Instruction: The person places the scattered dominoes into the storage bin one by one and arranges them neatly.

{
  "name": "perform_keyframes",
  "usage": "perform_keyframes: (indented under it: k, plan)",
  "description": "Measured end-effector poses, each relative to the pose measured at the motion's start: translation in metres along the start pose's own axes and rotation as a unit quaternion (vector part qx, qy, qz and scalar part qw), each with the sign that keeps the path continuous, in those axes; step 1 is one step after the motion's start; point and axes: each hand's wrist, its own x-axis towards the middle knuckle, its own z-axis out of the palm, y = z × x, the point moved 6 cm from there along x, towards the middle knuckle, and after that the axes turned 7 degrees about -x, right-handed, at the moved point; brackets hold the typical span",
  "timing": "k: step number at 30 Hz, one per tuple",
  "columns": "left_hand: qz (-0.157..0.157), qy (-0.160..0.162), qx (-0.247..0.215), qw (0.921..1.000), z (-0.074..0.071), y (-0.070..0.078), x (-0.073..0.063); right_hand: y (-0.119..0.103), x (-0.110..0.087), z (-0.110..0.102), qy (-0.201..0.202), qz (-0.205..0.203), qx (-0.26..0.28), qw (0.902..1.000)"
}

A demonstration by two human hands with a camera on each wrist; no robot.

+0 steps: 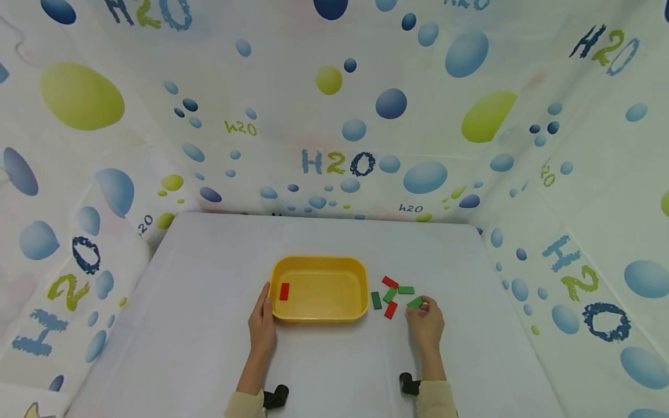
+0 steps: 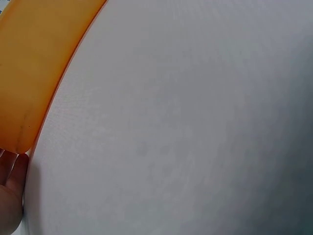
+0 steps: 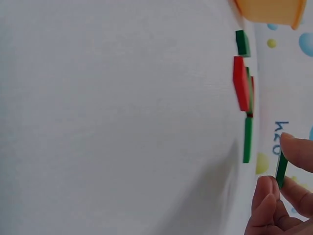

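My right grip (image 1: 425,326) holds a thin, bright green rectangular block (image 1: 415,302) pinched between thumb and fingers, closed to the block's thickness; the right wrist view shows it raised above the white-covered bench (image 1: 340,368). My left grip (image 1: 262,323) lies against the left wall of a shallow yellow rectangular tray (image 1: 325,292), apparently plastic; whether the thumb clasps the rim or only rests there, I cannot tell. Inside the tray, near its left wall, lies one small red rectangular block (image 1: 284,291). Outside, between the tray and my right grip, are a dark green block (image 1: 376,300), an upper red block (image 1: 389,282), a lower red block (image 1: 391,310), a tilted green block (image 1: 389,295) and a level green block (image 1: 406,290). I judge the step in hand to be the pick-up of a single block, with five loose ones left. The next move would seem to call for a leftward carry over the loose blocks, enough height to clear the tray's right wall, and a low release inside, the tray held steady.
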Motion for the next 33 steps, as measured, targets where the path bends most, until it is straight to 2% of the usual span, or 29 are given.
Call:
perform_keyframes:
  k: [6,15,22,33]
  plan:
    - [0.003,-0.001,0.003,1.0000,0.000,0.000,0.000,-0.020,0.000,-0.012,0.022,-0.020,0.018,0.9994]
    - [0.006,0.005,0.004,1.0000,0.000,0.003,-0.001,-0.053,-0.001,-0.015,0.033,-0.063,0.064,0.9954]
    - [0.011,0.003,-0.001,0.9999,0.002,0.004,0.000,-0.077,-0.005,-0.009,0.001,-0.073,0.092,0.9930]
    - [0.012,0.008,0.005,0.9999,0.002,0.007,-0.004,-0.122,-0.013,0.012,-0.029,-0.137,0.107,0.9843]
